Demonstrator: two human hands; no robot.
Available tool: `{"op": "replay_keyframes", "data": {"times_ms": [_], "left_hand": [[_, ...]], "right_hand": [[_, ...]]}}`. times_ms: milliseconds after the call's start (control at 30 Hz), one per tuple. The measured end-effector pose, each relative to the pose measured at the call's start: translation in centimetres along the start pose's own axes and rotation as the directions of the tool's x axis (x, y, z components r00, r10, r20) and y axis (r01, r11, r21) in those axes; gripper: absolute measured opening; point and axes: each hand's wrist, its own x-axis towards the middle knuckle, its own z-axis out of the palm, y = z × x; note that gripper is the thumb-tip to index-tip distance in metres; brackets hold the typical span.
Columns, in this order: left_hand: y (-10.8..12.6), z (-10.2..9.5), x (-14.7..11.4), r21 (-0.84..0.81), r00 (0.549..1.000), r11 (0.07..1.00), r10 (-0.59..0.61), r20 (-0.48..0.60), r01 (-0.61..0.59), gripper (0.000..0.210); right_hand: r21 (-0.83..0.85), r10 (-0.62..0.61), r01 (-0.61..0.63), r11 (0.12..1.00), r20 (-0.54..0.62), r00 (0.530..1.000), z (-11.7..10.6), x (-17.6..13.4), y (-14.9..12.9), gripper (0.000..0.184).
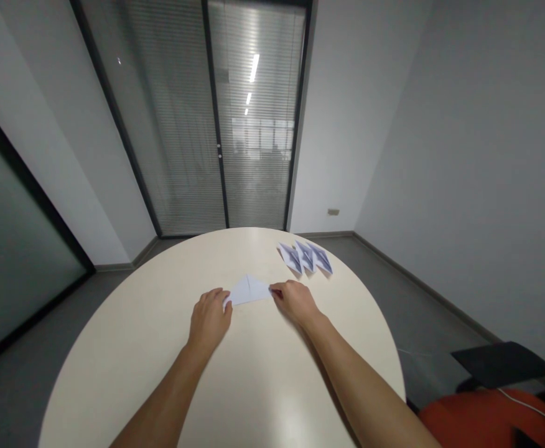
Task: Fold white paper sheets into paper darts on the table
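Observation:
A folded sheet of white paper [250, 291], roughly triangular with a crease down its middle, lies on the round table between my hands. At its left corner, my left hand [211, 318] grips the paper between thumb and fingers. The opposite corner is pinched by my right hand [295, 300], its fingers curled and partly hidden from view. Beyond the right hand, three folded paper pieces [306, 257] with raised folds sit close together in a row.
The pale round table [151, 323] reaches out toward a glass partition with blinds [258, 149]. A red chair [482, 420] with a dark armrest [503, 364] stands at the lower right. Grey walls rise on both sides.

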Motion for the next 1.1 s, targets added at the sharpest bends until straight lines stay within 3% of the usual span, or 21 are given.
{"op": "replay_keyframes", "data": {"times_ms": [167,633,1100], "left_hand": [[-0.9,0.5,0.2,-0.053,0.999,0.997,-0.049,-0.005,0.049,0.038],[-1.6,1.7,0.8,-0.305,0.997,0.952,-0.040,-0.064,0.019,0.035],[-0.4,-0.7,0.5,-0.117,0.998,0.993,-0.005,0.057,0.011,0.027]], "right_hand": [[0.020,0.013,-0.013,1.000,-0.001,1.000,0.1,0.0,0.3,0.025],[0.041,0.019,-0.019,0.999,0.008,1.000,-0.1,-0.1,0.2,0.026],[0.084,-0.023,0.023,0.996,0.000,1.000,0.3,-0.1,0.2,0.023]]}}
